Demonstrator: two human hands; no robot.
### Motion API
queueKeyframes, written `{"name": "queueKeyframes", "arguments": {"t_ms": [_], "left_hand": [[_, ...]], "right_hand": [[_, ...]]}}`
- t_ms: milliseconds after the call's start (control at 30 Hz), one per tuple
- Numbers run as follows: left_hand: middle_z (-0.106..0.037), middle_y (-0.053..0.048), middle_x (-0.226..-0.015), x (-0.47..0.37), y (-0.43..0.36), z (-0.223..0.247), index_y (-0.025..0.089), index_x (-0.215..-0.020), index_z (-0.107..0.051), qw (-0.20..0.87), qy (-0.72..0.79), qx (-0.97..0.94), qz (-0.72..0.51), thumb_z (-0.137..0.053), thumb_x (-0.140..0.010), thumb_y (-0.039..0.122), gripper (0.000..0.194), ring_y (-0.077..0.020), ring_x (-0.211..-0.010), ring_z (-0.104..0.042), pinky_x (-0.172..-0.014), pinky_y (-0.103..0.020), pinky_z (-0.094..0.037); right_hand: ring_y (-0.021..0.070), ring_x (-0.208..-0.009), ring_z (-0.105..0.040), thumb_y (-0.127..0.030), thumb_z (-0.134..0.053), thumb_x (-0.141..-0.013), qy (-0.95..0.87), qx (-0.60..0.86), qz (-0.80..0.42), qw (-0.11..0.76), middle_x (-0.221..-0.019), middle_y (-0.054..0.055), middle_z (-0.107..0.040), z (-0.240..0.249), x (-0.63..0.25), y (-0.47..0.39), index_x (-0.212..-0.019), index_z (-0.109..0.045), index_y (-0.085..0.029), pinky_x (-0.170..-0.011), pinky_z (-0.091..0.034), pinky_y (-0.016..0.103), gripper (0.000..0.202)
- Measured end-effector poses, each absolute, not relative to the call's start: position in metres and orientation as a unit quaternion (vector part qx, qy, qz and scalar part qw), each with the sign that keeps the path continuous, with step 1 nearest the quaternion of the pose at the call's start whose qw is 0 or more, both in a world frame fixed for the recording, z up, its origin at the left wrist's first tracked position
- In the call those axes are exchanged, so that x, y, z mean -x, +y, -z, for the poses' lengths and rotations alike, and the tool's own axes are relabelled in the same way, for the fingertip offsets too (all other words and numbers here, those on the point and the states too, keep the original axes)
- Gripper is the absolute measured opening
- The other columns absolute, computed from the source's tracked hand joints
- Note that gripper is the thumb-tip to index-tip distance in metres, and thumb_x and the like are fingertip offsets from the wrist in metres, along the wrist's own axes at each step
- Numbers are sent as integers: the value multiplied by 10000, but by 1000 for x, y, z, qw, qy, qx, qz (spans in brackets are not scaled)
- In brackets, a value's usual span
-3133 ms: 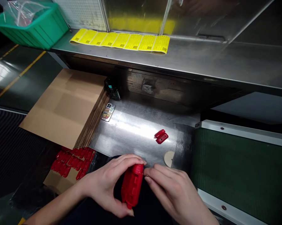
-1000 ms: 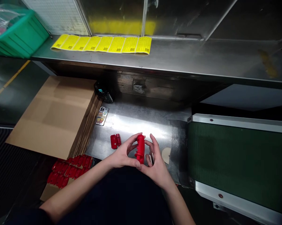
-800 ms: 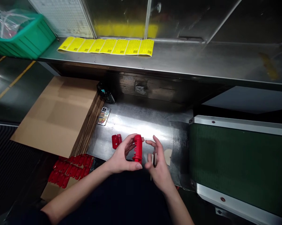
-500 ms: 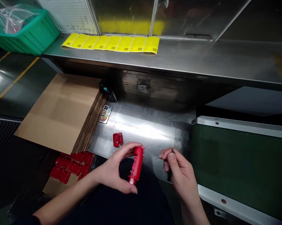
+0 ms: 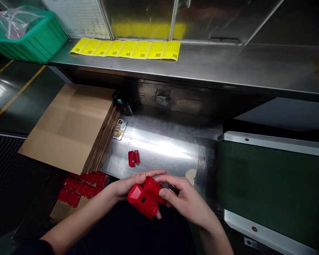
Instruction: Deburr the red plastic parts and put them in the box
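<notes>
My left hand (image 5: pixel 126 185) is closed around a red plastic housing (image 5: pixel 146 202), which is tilted above my lap. A flat face with a dark round hole shows, beside a rounded section. My right hand (image 5: pixel 187 200) grips the right side of the same housing, thumb on its front and fingers over the top. A thin dark object (image 5: pixel 173 189) shows between my right thumb and fingers; I cannot make out its kind. A similar red plastic part (image 5: pixel 133 158) lies on the metal table (image 5: pixel 159 127) beyond my left hand.
Stacked cardboard sheets (image 5: pixel 66 120) lie left, above a box of red parts (image 5: pixel 81 187). A phone (image 5: pixel 119 129) and dark container (image 5: pixel 123 103) stand beside them. Yellow labels (image 5: pixel 125 49) lie on the shelf, near a green crate (image 5: pixel 32 39). A green conveyor belt (image 5: pixel 276 187) runs at right.
My right hand has moved left to the red housing and taken hold of it. The housing has been turned, so its flat holed face now shows. A pale round patch is uncovered on the table.
</notes>
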State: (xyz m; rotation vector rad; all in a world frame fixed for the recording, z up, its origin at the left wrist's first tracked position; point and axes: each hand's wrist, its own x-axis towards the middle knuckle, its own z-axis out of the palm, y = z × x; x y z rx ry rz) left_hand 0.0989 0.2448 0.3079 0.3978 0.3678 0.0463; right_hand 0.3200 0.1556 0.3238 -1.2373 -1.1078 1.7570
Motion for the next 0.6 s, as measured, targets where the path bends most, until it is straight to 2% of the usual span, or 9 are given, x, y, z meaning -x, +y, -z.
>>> {"name": "queueKeyframes", "arguments": {"t_ms": [100,200,267,367,400,467,533,600], "left_hand": [[-824,-146,-1217,-100,246,-312,263,-1626,-495,952,211,-224,-8,-712,-860,798,959,-332,-932,-822,-782,-402,-610],[-832,-132,-1195,-102,249,-318,246,-1560,-588,927,269,-258,-35,-649,-914,792,848,-303,-985,-807,-849,-387,-597],[-842,-117,-1087,-103,250,-320,227,-1509,-639,907,306,-286,-47,-599,-959,771,774,-288,-979,-795,-859,-378,-587],[-803,-86,-946,-108,251,-317,198,-1376,-723,855,375,-345,-95,-561,-1007,720,659,-256,-896,-764,-843,-372,-571],[-793,-79,-977,-110,250,-316,203,-1344,-729,837,394,-360,-123,-587,-1013,680,598,-249,-921,-754,-866,-370,-566],[-772,-80,-1175,-113,249,-314,241,-1363,-687,813,406,-377,-177,-721,-966,587,528,-260,-1097,-732,-973,-371,-547],[-692,-87,-1429,-115,247,-313,294,-1445,-608,801,395,-396,-213,-884,-850,478,681,-297,-1317,-658,-1098,-385,-510],[-558,-101,-1621,-117,244,-315,338,-1531,-523,789,360,-441,-232,-964,-772,344,878,-329,-1457,-570,-1186,-413,-474]], "right_hand": [[153,-673,-608,-560,-681,-1039,-418,461,-701,346,-899,14,-752,-324,-321,159,-1166,-798,-252,-621,-488,277,353],[147,-668,-540,-544,-722,-1011,-417,454,-681,395,-747,-5,-680,-324,-319,161,-967,-793,-202,-661,-427,286,352],[146,-677,-518,-538,-780,-966,-379,455,-683,427,-731,1,-661,-322,-316,161,-885,-783,-185,-667,-410,284,362],[141,-637,-517,-580,-815,-921,-297,464,-695,462,-726,15,-658,-315,-307,158,-872,-763,-176,-605,-399,267,410],[131,-595,-496,-609,-807,-916,-271,468,-695,473,-694,6,-636,-312,-303,157,-881,-748,-180,-561,-378,255,434],[102,-510,-405,-663,-781,-912,-219,477,-692,496,-622,-34,-554,-307,-297,155,-917,-721,-192,-484,-314,229,475],[77,-469,-295,-704,-773,-894,-168,486,-685,517,-581,-74,-458,-304,-292,153,-939,-704,-200,-444,-267,205,511],[63,-464,-220,-734,-784,-864,-131,489,-679,532,-575,-95,-400,-303,-289,154,-936,-699,-203,-428,-260,187,543]]}}
